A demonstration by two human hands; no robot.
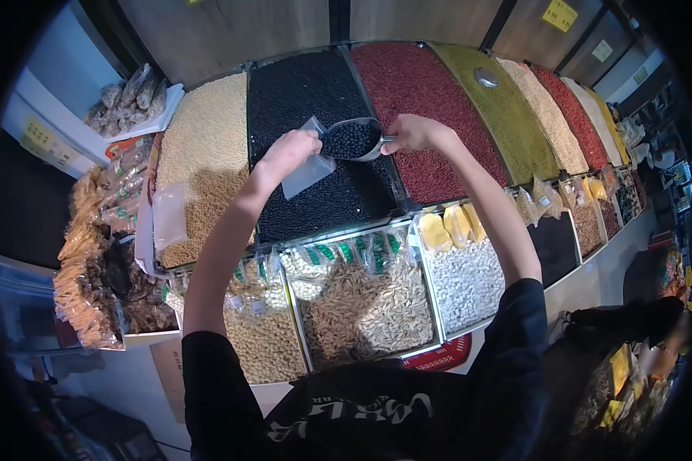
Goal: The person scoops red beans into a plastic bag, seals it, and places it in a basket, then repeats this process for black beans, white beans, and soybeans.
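My left hand (294,148) is closed on the top of a clear plastic bag (306,180), which hangs over the bin of black beans (304,88). My right hand (417,134) grips the handle of a metal scoop (375,144) from the right. A heap of black beans (348,140) fills the scoop. Its front edge points left, right at the mouth of the bag beside my left fingers. Both hands are above the black beans, the right one near the border with the red beans (407,84).
Pale yellow beans (200,123) lie to the left, with another plastic bag (169,213) on them. Green beans (507,115) with a metal scoop (485,76) are on the right. Nearer bins hold sliced dried goods (369,307) and white pieces (465,280). Wooden panels (430,23) stand behind.
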